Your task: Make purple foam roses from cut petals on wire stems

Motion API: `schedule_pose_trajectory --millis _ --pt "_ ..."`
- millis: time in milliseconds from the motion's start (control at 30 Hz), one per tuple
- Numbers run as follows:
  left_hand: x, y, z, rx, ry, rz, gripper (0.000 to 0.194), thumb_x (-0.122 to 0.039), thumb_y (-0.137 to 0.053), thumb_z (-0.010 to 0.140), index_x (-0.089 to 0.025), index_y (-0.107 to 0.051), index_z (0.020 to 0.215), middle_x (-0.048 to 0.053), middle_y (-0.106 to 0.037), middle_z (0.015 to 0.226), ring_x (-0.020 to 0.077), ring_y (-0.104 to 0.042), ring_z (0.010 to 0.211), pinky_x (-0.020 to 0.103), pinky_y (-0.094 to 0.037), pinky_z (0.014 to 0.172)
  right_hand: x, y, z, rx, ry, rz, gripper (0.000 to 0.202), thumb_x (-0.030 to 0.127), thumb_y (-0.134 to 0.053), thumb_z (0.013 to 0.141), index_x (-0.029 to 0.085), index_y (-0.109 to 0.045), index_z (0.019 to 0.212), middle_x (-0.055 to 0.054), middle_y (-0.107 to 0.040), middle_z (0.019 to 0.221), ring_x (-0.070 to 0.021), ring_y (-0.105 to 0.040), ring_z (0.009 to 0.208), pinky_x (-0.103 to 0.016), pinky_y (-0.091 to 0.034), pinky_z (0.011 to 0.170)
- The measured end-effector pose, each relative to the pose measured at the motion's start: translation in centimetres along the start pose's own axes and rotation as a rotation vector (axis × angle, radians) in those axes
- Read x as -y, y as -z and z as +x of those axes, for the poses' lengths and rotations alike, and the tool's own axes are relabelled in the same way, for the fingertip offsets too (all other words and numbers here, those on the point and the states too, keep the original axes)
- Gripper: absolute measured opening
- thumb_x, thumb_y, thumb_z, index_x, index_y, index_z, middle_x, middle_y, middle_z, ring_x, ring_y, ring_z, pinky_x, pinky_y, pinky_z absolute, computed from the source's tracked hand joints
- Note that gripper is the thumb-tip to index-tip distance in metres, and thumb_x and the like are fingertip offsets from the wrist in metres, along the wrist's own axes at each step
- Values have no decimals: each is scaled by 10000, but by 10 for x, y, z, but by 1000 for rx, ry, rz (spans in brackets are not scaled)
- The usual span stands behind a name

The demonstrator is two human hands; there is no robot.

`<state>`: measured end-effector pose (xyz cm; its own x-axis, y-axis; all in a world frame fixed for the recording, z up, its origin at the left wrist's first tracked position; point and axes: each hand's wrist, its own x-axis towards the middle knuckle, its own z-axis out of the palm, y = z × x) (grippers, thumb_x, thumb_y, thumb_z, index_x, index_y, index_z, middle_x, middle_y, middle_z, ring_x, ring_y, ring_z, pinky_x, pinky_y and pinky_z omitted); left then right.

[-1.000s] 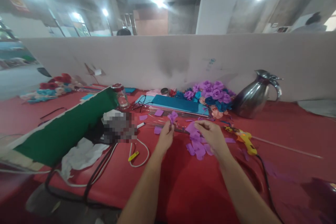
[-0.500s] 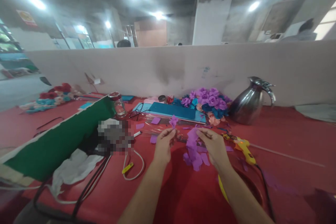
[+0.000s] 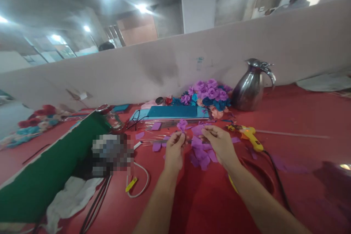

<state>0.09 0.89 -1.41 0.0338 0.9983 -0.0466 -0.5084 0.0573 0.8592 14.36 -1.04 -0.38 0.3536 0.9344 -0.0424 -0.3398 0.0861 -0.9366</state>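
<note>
The left hand (image 3: 174, 148) is pinched shut on a small purple paper flower (image 3: 181, 124), holding it upright just above the red bench (image 3: 208, 204), about midway along its width and toward the far edge. The right hand (image 3: 219, 142) is beside it, thumb and fingers closed on a purple paper petal (image 3: 197, 130) that nearly meets the flower. Under both hands lies a heap of loose purple petals (image 3: 201, 152), some spilling toward the near edge.

Just right of the right hand a yellow glue gun (image 3: 251, 138) lies on the bench, its black cord running to the near right corner. Along the far edge, against the partition wall, sit a pile of finished purple and blue flowers (image 3: 208, 95), a steel jug (image 3: 251, 86) to their right, and a flat teal sheet (image 3: 175, 112) to their left. A green roll (image 3: 46, 175) stretches along the left side toward the near left corner, with white cloth (image 3: 71, 199) and a white cable (image 3: 138, 181) beside it.
</note>
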Motion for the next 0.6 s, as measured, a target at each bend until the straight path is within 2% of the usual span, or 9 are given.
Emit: schedule_pose_trajectory --millis 233,433,600 --pt "1 -4 -2 47 -12 66 187 -282 -794 620 -156 -703 725 10 -663 668 89 -568 606 217 -444 628 5 -3 -6 6 38 -84 305 432 -764 595 179 -679 741 -16 -690 641 -162 -639 556 -269 -483 535" --pt "8 0 0 35 -68 206 234 -327 -749 675 -154 -720 829 55 -715 767 153 -647 712 322 -499 782 2 1 -2 -15 104 -133 244 407 -721 642 180 -678 719 -6 -661 634 -139 -573 565 -257 -441 550" --pt "15 1 0 12 -50 190 250 -318 -769 652 -158 -720 838 40 -710 774 139 -639 727 308 -495 805 0 3 0 -27 119 -144 245 410 -715 646 183 -687 733 -19 -679 666 -165 -602 617 -279 -469 591"
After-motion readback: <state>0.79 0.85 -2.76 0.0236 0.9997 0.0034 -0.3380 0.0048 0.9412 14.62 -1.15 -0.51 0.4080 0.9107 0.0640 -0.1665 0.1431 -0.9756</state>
